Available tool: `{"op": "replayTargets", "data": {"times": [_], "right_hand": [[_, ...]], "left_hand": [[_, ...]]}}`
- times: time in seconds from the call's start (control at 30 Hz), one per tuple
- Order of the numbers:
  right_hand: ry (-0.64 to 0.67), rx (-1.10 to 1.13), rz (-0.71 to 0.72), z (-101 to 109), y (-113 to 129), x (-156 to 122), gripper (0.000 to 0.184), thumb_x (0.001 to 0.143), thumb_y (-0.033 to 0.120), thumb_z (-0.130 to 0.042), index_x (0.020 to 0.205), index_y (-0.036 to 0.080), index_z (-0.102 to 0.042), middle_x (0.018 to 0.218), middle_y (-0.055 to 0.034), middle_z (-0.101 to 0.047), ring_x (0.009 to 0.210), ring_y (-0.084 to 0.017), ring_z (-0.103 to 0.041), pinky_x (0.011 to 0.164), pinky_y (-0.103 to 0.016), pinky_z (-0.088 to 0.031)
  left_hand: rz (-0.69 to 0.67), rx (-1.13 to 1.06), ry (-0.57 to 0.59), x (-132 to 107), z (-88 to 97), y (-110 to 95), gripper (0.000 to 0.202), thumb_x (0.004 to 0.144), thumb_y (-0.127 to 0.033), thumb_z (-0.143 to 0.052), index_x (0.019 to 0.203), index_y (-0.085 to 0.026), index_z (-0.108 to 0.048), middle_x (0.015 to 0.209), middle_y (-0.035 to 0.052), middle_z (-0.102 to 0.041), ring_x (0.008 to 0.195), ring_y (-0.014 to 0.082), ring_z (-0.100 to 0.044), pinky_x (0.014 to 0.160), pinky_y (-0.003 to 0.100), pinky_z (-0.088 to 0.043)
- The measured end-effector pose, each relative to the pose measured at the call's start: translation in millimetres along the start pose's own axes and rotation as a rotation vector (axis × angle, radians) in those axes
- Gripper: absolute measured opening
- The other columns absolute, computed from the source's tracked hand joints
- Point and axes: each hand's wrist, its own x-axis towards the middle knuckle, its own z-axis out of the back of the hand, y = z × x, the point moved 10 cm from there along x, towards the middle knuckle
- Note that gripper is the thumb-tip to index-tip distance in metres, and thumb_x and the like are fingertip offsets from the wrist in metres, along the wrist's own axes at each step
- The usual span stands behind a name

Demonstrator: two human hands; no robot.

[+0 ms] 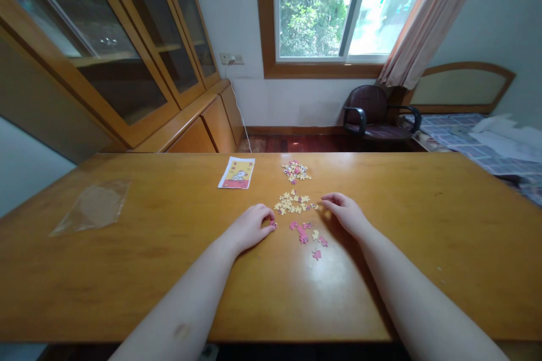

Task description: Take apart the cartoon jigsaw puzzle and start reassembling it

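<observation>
My left hand (256, 225) rests on the table left of the loose jigsaw pieces, its fingers closed around a small pink puzzle piece (273, 224). On the other side, my right hand (342, 210) hovers at the right edge of a pile of yellow puzzle pieces (291, 202), thumb and fingers apart and nothing seen between them. Nearer to me lie several pink puzzle pieces (302, 233), some touching one another. A yellow piece (315, 234) and a single pink piece (317, 254) are close by. Farther back is a mixed pile of pink and yellow pieces (295, 170).
A picture card (237, 173) with a white cartoon animal lies at the back of the wooden table (169, 271). A clear plastic bag (95, 206) is flat at the left. Beyond the table stand a glass-door cabinet (178, 87), an office chair (372, 113) and a bed (461, 130).
</observation>
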Motion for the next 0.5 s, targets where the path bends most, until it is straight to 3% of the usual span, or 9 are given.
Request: {"op": "replayTargets", "data": {"times": [0.07,0.23,0.5], "right_hand": [[0.075,-0.123,0.033,-1.2,9.5,-8.1,0.027,0.075,0.038,-0.058,0.087,0.016,-0.067,0.074,-0.0035,-0.067,0.065,-0.015,-0.058,0.062,-0.027,-0.044],[0.446,-0.367,0.187,-32.1,34.3,-39.6,0.014,0.074,0.027,-0.058,0.077,0.021,-0.071,0.069,-0.0009,-0.068,0.06,-0.014,-0.057,0.057,-0.025,-0.039],[0.392,-0.64,0.277,-42.1,46.3,-48.1,0.019,0.077,0.021,-0.056,0.085,0.025,-0.072,0.078,-0.0017,-0.071,0.068,-0.016,-0.061,0.061,-0.024,-0.04]], "left_hand": [[-0.042,0.026,0.031,-2.1,-4.8,-11.0,0.015,0.077,-0.035,-0.062,0.083,-0.021,-0.064,0.089,0.0032,-0.063,0.087,0.0193,-0.058,0.078,0.03,-0.045],[-0.159,0.054,0.103,-8.7,-17.5,-35.6,0.013,0.077,-0.036,-0.063,0.081,-0.023,-0.065,0.085,0.0015,-0.064,0.082,0.0174,-0.058,0.076,0.028,-0.043],[-0.159,0.046,0.086,-6.9,-14.9,-39.4,0.015,0.08,-0.036,-0.06,0.086,-0.021,-0.062,0.085,0.002,-0.063,0.081,0.0171,-0.058,0.074,0.028,-0.044]]}}
